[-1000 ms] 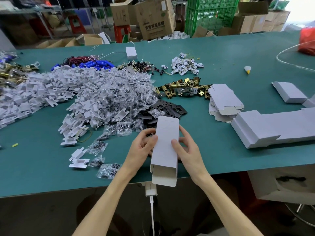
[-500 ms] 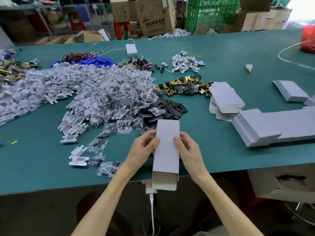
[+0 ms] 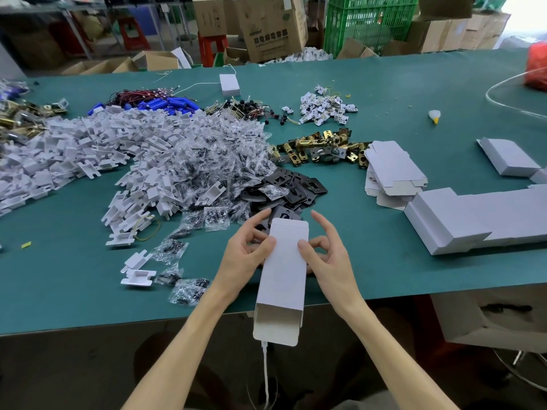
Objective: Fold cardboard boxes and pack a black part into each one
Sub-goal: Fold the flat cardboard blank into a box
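Note:
A long white cardboard box (image 3: 284,270) is held over the table's near edge, its open end with a loose flap toward me. My left hand (image 3: 244,255) grips its left side with the thumb on top. My right hand (image 3: 328,255) holds the right side, thumb on top, with the index finger raised off the far end. Just beyond the box lies a pile of flat black parts (image 3: 291,187). A stack of flat unfolded white boxes (image 3: 390,170) sits to the right, and folded white boxes (image 3: 461,217) lie in a row further right.
The green table (image 3: 370,90) holds heaps of white plastic pieces (image 3: 88,155), small clear bags of screws (image 3: 204,161), brass latch parts (image 3: 322,146), blue cells with wires (image 3: 159,103) and a glue bottle (image 3: 434,116). A white cable (image 3: 265,377) hangs below the box. Cartons and a green crate stand behind.
The box has slid slightly toward me. My fingers have opened up around its far end; the right index finger has lifted off the cardboard.

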A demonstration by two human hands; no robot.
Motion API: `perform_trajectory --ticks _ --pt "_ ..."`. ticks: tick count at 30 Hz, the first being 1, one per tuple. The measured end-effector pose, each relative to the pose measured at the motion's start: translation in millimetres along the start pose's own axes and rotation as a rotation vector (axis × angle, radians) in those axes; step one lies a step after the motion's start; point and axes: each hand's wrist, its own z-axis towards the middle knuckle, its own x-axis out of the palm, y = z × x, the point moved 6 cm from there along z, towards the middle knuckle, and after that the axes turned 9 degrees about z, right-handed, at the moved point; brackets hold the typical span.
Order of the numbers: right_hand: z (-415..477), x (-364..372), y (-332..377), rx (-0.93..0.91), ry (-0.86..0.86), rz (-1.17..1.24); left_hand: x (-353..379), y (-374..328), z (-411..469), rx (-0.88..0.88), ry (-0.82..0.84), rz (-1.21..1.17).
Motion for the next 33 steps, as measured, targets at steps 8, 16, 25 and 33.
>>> perform_trajectory --ticks 8,16,25,33 --pt "1.5 -3.6 -4.2 0.013 -0.026 -0.107 2.2 2.9 0.1 -0.042 0.003 0.102" --pt "-1.8 -3.2 1.3 0.011 -0.03 -0.084 4.9 -0.1 0.0 -0.005 0.033 0.143" --pt "-2.0 -6.0 2.7 -0.005 -0.043 -0.072 9.2 -1.6 -0.7 0.009 0.12 0.147" --pt "0.9 -10.1 -2.6 0.048 -0.064 0.06 16.7 1.2 -4.5 -0.014 0.182 0.251"
